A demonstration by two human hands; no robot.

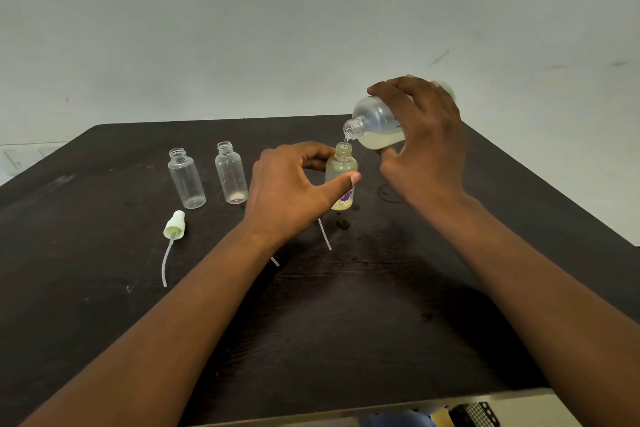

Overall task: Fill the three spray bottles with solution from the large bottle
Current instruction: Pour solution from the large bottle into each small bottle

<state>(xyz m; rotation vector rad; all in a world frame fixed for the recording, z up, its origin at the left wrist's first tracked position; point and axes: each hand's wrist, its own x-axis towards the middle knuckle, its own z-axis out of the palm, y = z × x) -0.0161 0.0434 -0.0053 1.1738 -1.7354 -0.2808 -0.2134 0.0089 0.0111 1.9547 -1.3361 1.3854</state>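
My right hand [426, 142] grips the large clear bottle [375, 123], tipped with its open neck down to the left. A thin stream of pale yellow solution runs from it into a small spray bottle [341, 166] with a purple label, which stands upright on the dark table [346, 305]. My left hand [294, 191] holds that small bottle between thumb and fingers. It holds pale yellow liquid nearly to its shoulder. Two more small clear bottles [186, 178] [231, 173] stand uncapped to the left; they look empty, apart from a faint residue at the bottom of the right one.
A white spray cap with its dip tube [173, 229] lies at the front left. Two other dip tubes [325, 234] [274, 261] stick out from under my left forearm. Wet spots [343, 224] mark the table near the filled bottle. A pale wall stands behind the table.
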